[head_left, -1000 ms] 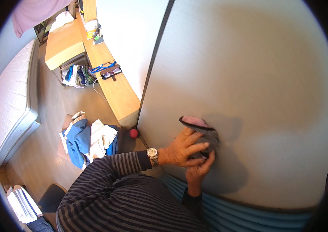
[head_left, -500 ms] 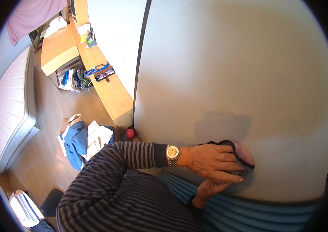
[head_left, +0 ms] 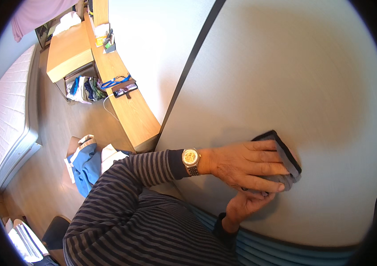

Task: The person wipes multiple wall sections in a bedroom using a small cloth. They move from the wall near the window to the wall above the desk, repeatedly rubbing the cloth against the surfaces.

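A wide, smooth grey surface fills much of my view. The left hand lies over a grey cloth thing, its fingers nearly straight. Below is the right hand, fingers partly hidden; I can't tell if they grip. The cloth thing, half covered, looks soft, with a thick black edge and some pink. The watch is round, with shiny metal links.

Floored in brown wood. Furnished with a white mattress at left and a pale wooden desk farther back. Bounded by a light-blue wall, lit brightly.
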A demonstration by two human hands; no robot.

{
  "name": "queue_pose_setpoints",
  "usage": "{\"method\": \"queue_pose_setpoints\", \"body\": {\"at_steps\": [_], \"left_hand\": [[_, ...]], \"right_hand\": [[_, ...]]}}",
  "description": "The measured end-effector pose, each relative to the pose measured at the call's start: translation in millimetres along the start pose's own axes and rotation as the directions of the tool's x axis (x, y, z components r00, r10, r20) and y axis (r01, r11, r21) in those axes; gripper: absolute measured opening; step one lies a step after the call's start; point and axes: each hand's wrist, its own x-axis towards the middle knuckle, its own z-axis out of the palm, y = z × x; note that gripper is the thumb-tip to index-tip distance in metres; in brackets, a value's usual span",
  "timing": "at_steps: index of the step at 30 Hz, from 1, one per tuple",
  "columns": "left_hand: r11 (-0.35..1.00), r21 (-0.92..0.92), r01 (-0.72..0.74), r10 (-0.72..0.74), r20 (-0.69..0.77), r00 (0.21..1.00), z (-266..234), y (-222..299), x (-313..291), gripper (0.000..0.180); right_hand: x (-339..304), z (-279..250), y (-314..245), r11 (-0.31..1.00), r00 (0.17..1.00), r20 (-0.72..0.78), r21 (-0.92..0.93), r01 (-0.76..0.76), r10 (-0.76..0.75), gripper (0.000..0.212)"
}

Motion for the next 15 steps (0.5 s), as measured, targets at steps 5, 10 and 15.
{"method": "queue_pose_setpoints", "body": {"at_steps": [5, 10, 15], "left_hand": [[0.990, 0.081, 0.114, -0.107, -0.094, 0.990, -25, -12, -34, 0.075], [0.914, 0.243, 0.326, -0.289, -0.176, 0.941, -39, 1, -83, 0.079], [0.744, 0.350, 0.569, -0.514, -0.244, 0.822, -38, 43, -129, 0.085]], "right_hand": [[12, 34, 3, 0.999, 0.988, 0.152, -0.029, 0.014, -0.009, 0.060], [11, 55, 15, 0.996, 0.952, 0.306, -0.092, 0.002, 0.027, 0.059], [-8, 62, 38, 0.994, 0.891, 0.445, -0.099, -0.054, 0.093, 0.051]]}}
